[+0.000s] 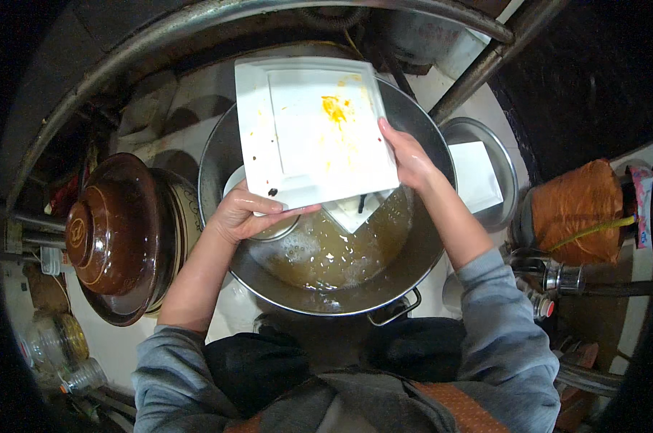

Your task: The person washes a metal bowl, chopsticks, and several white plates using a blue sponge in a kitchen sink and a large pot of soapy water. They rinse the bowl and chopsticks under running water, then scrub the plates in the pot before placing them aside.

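Both hands hold a square white plate [305, 130] above a large round metal pot [326, 303]. Yellow-orange stains and a few dark bits mark its face. My left hand [245, 211] grips the lower left edge, thumb on top. On the right edge is my right hand [407, 157], its thumb over the rim. Cloudy, foamy water [332, 254] fills the pot's lower part. A second white dish [353, 214] sticks out of the water with a dark strip on it, partly hidden by the plate. Left of it, part of a round dish [275, 230] shows beneath my left hand.
At the right, another white square plate [475, 176] lies in a metal basin [508, 205]. A brown glazed jar lid [115, 238] tops a large jar at left. Metal pipes [470, 73] cross overhead. An orange-brown bag-covered container [575, 211] and clear plastic bottles [85, 376] stand around.
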The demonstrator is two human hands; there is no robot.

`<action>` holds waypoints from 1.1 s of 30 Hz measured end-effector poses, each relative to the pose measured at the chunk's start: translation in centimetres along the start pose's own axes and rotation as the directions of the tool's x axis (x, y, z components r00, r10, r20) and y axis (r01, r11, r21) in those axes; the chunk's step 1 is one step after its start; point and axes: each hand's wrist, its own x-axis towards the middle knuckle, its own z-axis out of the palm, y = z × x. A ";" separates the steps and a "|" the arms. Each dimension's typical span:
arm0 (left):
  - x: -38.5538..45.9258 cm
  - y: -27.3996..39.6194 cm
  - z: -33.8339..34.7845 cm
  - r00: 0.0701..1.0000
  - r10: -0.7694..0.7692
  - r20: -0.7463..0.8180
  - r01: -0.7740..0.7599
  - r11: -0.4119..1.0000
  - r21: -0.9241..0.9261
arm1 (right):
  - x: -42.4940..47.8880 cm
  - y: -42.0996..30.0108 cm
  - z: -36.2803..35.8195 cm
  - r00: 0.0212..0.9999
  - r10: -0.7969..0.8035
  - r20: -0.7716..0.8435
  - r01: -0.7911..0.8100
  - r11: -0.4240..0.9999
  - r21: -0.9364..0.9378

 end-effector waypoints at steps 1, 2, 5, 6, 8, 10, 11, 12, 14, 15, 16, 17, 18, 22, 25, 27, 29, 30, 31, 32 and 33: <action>0.0 -0.1 0.0 1.000 0.002 0.006 -0.001 0.999 -0.036 | 0.8 0.4 -0.5 0.998 0.033 -0.061 -0.043 0.983 -0.176; 0.0 -0.1 -0.1 1.000 0.003 0.012 -0.002 0.997 -0.072 | 1.8 1.2 -1.1 0.997 -0.062 -0.048 0.044 0.944 -0.326; -0.3 0.1 0.0 0.999 -0.004 -0.040 0.001 0.997 -0.080 | 4.6 8.6 -4.2 0.919 -0.338 -0.203 -0.174 0.115 -0.978; -0.4 0.3 0.0 0.999 0.002 -0.041 -0.004 0.999 -0.045 | 5.1 11.2 -5.3 0.957 -0.267 -0.111 -0.094 0.076 -0.993; -0.4 0.5 -0.7 0.998 0.026 -0.055 -0.023 0.999 0.047 | 5.0 12.6 -5.5 0.966 0.064 0.251 0.235 0.187 -0.954; -1.3 1.1 -2.1 0.988 0.051 -0.147 -0.029 0.988 0.153 | 1.2 11.0 -0.7 0.859 0.456 0.232 -0.077 0.563 -0.823; -1.1 1.1 -2.2 0.983 0.062 -0.174 -0.025 0.978 0.206 | 0.8 12.0 -0.2 0.728 0.579 0.366 -0.103 0.621 -0.777; -1.0 1.1 -2.1 0.980 0.083 -0.181 -0.043 0.976 0.215 | -0.3 12.4 1.2 0.691 0.591 0.416 -0.044 0.609 -0.792; -1.1 1.0 -2.2 0.974 0.111 -0.198 -0.062 0.969 0.240 | -1.2 13.3 5.0 0.631 0.665 0.401 0.193 0.366 -0.911; -1.1 1.1 -2.2 0.971 0.126 -0.204 -0.071 0.964 0.256 | -1.1 15.2 6.2 0.630 0.652 0.421 0.336 0.260 -0.905; -0.9 1.0 -2.1 0.975 0.116 -0.188 -0.066 0.965 0.253 | -0.6 19.0 6.8 0.653 0.618 0.438 0.483 0.106 -0.869; -1.2 0.9 -2.3 0.977 0.115 -0.180 -0.068 0.967 0.246 | -1.4 20.2 7.7 0.632 0.586 0.507 0.597 0.050 -0.801; -1.2 0.8 -2.2 0.980 0.112 -0.167 -0.069 0.967 0.244 | -1.5 22.2 8.9 0.542 0.713 0.444 0.537 0.112 -0.836; -0.8 0.4 -1.7 0.979 0.058 -0.194 -0.002 0.961 0.277 | 0.5 34.9 6.4 0.395 0.729 0.559 0.792 0.039 -0.610; -2.0 0.4 -3.2 0.976 0.078 -0.202 -0.020 0.960 0.278 | -3.5 21.3 7.5 0.620 0.721 0.310 0.047 0.359 -0.932; -2.3 0.5 -3.0 0.977 0.051 -0.205 0.009 0.960 0.280 | -4.3 14.1 6.4 0.569 0.680 0.463 0.008 0.558 -0.830; -2.5 0.5 -3.5 0.974 0.038 -0.222 0.029 0.956 0.293 | -5.0 7.7 5.5 0.515 0.610 0.602 0.061 0.674 -0.736; -2.5 0.3 -3.6 0.978 0.057 -0.203 0.003 0.959 0.285 | -5.8 4.2 5.1 0.519 0.457 0.722 0.313 0.685 -0.658; -2.2 0.1 -3.9 0.982 0.052 -0.180 -0.001 0.962 0.274 | -7.0 1.9 4.7 0.550 0.284 0.785 0.437 0.703 -0.561; -2.5 0.0 -4.3 0.982 0.059 -0.179 -0.010 0.964 0.265 | -7.9 -0.1 4.8 0.545 0.171 0.821 0.475 0.744 -0.470; -2.6 -0.1 -4.5 0.984 0.061 -0.169 -0.017 0.968 0.251 | -8.7 -1.4 4.9 0.570 0.035 0.821 0.486 0.791 -0.371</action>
